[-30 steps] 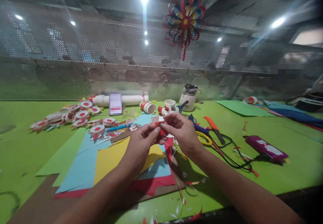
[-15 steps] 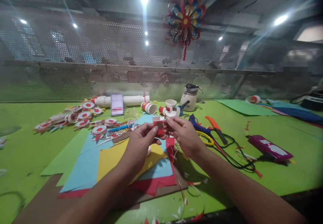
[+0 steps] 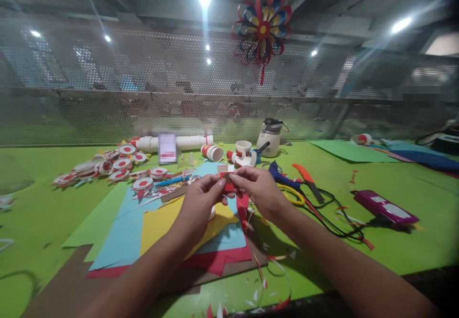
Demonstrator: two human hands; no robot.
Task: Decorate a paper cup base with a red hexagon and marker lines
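Both my hands meet above the table's middle and pinch one small red paper piece (image 3: 227, 182) between them. My left hand (image 3: 201, 203) grips it from the left with thumb and fingers closed. From the right, my right hand (image 3: 258, 189) holds its upper edge with closed fingertips. Under my hands lies a stack of coloured paper sheets (image 3: 158, 222): yellow, blue, red and green on brown card.
Red-and-white paper rosettes (image 3: 107, 167) lie at the back left beside a white tube (image 3: 190, 142). Small cups (image 3: 243, 148) and a white jug (image 3: 270, 138) stand behind. Scissors and cutters (image 3: 294, 181), black cable and a magenta device (image 3: 383, 207) lie right. A paper pinwheel (image 3: 262, 26) hangs on the mesh wall.
My hands have risen slightly and turned the red piece between the fingers. The view has drifted a little; nothing else on the table has moved.
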